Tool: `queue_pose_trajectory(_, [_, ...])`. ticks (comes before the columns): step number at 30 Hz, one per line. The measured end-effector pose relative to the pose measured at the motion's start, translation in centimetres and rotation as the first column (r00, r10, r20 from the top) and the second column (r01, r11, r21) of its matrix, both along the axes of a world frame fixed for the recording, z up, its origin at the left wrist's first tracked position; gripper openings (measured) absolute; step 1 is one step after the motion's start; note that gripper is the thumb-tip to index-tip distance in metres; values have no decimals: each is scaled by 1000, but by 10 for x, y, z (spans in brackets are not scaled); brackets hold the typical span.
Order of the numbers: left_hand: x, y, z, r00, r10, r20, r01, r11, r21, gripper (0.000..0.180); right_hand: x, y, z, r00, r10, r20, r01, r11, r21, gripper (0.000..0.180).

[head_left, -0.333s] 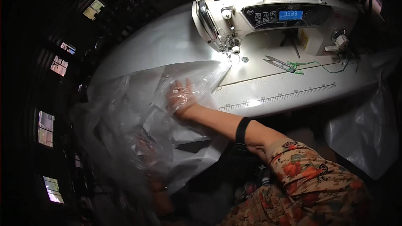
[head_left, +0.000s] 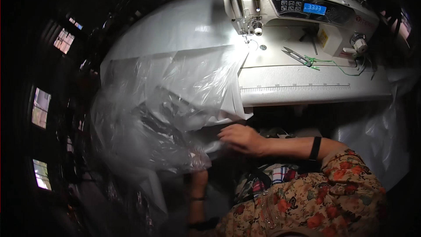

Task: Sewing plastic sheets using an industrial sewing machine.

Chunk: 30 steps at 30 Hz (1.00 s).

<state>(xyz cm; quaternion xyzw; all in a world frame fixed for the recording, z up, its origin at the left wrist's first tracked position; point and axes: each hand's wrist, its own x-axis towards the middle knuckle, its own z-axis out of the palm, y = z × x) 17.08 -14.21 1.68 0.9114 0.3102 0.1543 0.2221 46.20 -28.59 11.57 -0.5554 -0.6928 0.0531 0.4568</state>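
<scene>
A large sheet of translucent plastic film (head_left: 140, 79) spreads over the left of the sewing table, its upper corner under the needle area of a white sewing machine (head_left: 315, 8). My left hand (head_left: 200, 161) is at the near edge of the film, partly covered by it. The film and the blur hide how its fingers are set. My right hand (head_left: 242, 139) hovers just below the film's near right corner, fingers loosely stretched to the left. Nothing shows in it.
Thread snips (head_left: 298, 56) and a loose green thread (head_left: 335, 62) lie on the machine bed. A printed ruler scale (head_left: 294, 87) runs along the table's front edge. More plastic film (head_left: 372, 136) hangs at the right. A lamp lights the needle.
My right hand has come off the film and drawn back toward me and to the right. The left hand has moved up and right. The whole view has shifted.
</scene>
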Motion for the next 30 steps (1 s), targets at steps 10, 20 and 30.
queue_pose_trajectory(10, [45,-109,99,926,-193,-324,117,964,-240,32,36,-18,-55,618,-776,-127,654,597,-464,56])
queue_pose_trajectory(20, [97,-106,73,978,-162,134,153,985,74,71,43,-3,-29,932,-275,-235,106,828,-550,31])
queue_pose_trajectory(30, [56,-100,19,960,-65,271,83,995,-55,72,-36,-58,29,-122,-105,-987,-730,684,18,41])
